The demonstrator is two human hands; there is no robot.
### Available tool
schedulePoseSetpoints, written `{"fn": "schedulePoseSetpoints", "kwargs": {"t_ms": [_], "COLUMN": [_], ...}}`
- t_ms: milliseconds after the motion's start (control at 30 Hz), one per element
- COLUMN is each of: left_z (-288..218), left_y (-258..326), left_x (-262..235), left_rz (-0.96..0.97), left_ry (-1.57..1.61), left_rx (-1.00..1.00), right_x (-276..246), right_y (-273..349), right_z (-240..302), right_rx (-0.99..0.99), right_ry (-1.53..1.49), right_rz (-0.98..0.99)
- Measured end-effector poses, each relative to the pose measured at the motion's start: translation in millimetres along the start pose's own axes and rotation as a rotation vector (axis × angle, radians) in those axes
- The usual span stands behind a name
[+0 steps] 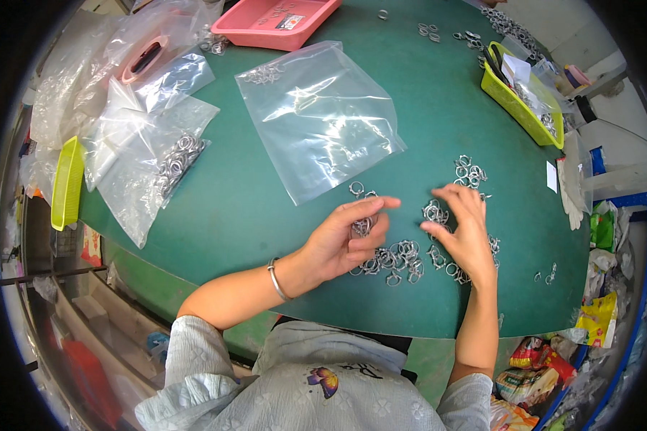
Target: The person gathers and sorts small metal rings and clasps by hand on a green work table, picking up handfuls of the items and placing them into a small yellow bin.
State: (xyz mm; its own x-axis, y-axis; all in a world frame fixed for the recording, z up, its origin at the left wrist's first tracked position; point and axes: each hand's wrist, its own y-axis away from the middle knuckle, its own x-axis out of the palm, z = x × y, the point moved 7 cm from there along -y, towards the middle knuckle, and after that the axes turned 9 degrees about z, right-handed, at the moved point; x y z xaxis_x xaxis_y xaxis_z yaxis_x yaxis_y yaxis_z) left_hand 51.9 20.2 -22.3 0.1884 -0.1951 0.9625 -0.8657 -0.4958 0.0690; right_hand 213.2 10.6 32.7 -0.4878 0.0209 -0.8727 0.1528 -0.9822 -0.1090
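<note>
My left hand, palm turned up, has its fingers curled round a few small silver metal rings. Its index finger points to the right. My right hand is palm down with thumb and fingers spread apart, beside a cluster of loose rings on the green table. Whether its fingertips touch them I cannot tell. A pile of the same rings lies under and right of my left hand, and another group sits beyond my right hand.
A flat clear plastic bag lies ahead on the table. Left of it, another bag contains rings. A pink tray and a yellow-green basket stand at the far side; a second basket is at the left edge.
</note>
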Motion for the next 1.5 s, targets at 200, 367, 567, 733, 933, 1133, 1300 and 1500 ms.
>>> {"fn": "schedulePoseSetpoints", "kwargs": {"t_ms": [200,367,567,733,933,1133,1300,1500], "left_z": [-17,-16,-10,12,12,12,10,10], "left_y": [-3,-2,-4,-4,-3,-5,-6,-6], "left_x": [-9,-11,0,14,-9,-2,7,8], "left_rz": [-0.066,-0.007,-0.018,-0.029,-0.031,-0.124,-0.063,0.028], "left_ry": [0.003,-0.014,-0.381,-0.421,-0.251,-0.303,-0.2,-0.17], "left_rx": [0.216,0.177,0.104,-0.072,-0.078,-0.081,-0.075,-0.097], "right_x": [-1,-20,1,20,-6,13,6,0], "right_y": [4,5,1,2,2,18,16,6], "right_z": [-25,-34,-21,17,4,1,1,-6], "right_rx": [0.181,0.198,0.056,-0.144,-0.032,-0.025,0.022,0.118], "right_ry": [0.095,0.087,-1.169,-0.863,-0.619,-0.026,-0.011,-0.487], "right_rz": [0.014,-0.25,-0.165,0.068,0.134,0.51,0.387,0.133]}}
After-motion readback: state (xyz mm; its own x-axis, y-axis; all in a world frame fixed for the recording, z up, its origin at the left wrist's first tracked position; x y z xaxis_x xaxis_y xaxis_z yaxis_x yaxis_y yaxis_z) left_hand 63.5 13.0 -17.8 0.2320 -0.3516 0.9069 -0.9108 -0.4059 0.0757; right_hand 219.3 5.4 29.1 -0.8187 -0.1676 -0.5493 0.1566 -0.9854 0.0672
